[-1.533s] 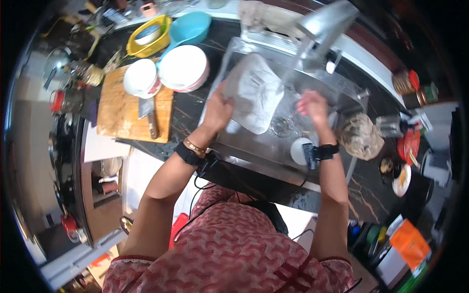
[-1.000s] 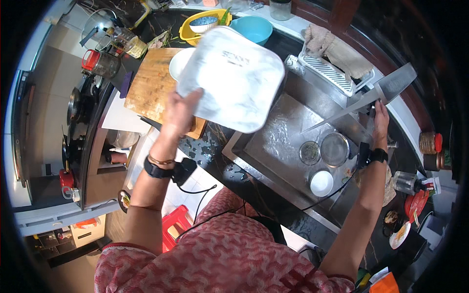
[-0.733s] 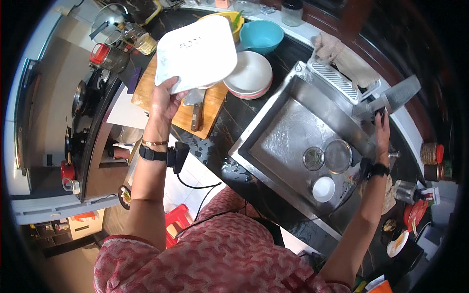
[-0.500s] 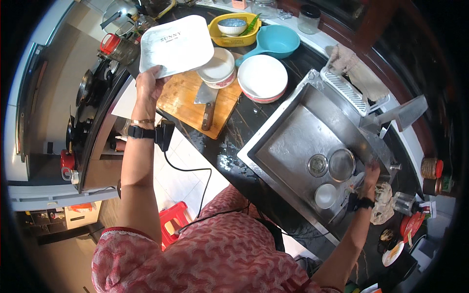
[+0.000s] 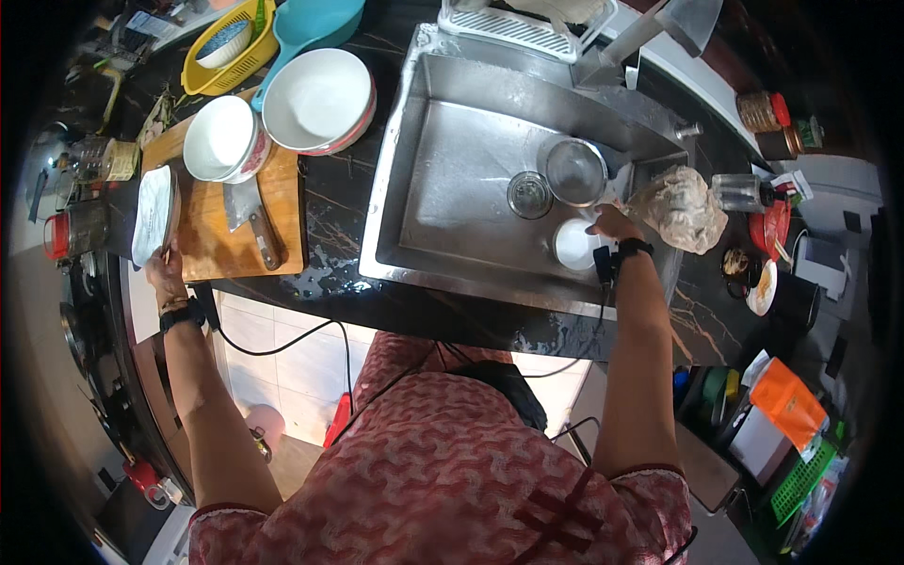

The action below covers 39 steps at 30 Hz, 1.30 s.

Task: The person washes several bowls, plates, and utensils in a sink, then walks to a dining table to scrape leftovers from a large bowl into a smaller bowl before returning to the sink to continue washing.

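Note:
My left hand (image 5: pixel 166 267) is closed on the near edge of a white, rounded-square plate (image 5: pixel 153 217). The plate is at the left side of a wooden cutting board (image 5: pixel 202 221), tilted so that it looks narrow. My right hand (image 5: pixel 617 224) reaches into the steel sink (image 5: pixel 452 160), its fingers bent over the rim of a small white bowl (image 5: pixel 573 247). Beside that bowl in the sink are a round metal strainer (image 5: pixel 575 172) and the drain (image 5: pixel 529 195). A cleaver (image 5: pixel 260 231) with a wooden handle lies on the board.
Behind the cleaver is a white bowl (image 5: pixel 218 139), with larger stacked white bowls (image 5: pixel 318 99) to its right. A yellow basket (image 5: pixel 226 71) and a blue ladle-shaped colander (image 5: pixel 315 21) stand farther back. A crumpled plastic bag (image 5: pixel 683 209) sits at the sink's right edge.
My left hand has lowered the plate from above the board to its left edge. My right hand has moved from the sink's right side onto the small bowl. The view has turned.

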Motion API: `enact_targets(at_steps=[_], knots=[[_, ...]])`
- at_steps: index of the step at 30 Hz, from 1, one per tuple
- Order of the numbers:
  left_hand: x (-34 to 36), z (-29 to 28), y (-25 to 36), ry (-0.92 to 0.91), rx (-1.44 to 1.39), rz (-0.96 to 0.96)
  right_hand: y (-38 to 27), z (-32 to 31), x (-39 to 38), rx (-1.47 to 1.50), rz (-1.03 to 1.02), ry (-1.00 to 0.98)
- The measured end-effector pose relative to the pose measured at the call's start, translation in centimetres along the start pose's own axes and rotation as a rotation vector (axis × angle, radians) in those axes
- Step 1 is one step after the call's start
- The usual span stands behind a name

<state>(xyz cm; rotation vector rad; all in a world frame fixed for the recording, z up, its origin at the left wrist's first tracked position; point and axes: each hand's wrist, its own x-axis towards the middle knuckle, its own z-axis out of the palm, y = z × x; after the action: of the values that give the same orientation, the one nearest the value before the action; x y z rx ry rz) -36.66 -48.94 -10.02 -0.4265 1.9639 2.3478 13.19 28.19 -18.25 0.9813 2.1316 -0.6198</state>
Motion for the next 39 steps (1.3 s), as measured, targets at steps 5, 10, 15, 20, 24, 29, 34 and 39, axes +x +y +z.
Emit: enact_targets(at_steps=[5,10,15,20,24,29,34,39], knots=[[-1.2,-0.3,-1.9,0.168,-0.055,0.001,-4.5,0.8,-0.6,-0.107,0.080,-0.148],[0.2,-5.6,-1.8,-0.286,0.014,-0.139,-3.3,5.0,3.2,-0.311,0.117,-0.070],[-5.9,5.2,-1.1,0.138,-0.374,-0.503,-2.3,6.1,2.7,-0.420,0.037,0.053],[-9.0,-0.2,2.5,0.007,-0.461,-0.642,-14.2,-0.5,-1.6,-0.361,-0.089,-0.109],[-15.2,4.0,3.2,0.201,-0.287,-0.409,-17.8,-2.6,-4.1,-0.340,-0.208,0.199],[-24.0,2.0,3.5,0.246,-0.309,-0.336,-15.4,-1.2,-1.3,-0.579,-0.485,0.609],[-31.8,-2.8,2.8,0.290,-0.253,-0.311,-12.7,-2.7,0.7,-0.578,-0.422,0.269],[-38.8,-8.3,0.7,0.515,-0.281,-0.282,-15.7,-4.6,-5.5,0.373,-0.152,-0.231]])
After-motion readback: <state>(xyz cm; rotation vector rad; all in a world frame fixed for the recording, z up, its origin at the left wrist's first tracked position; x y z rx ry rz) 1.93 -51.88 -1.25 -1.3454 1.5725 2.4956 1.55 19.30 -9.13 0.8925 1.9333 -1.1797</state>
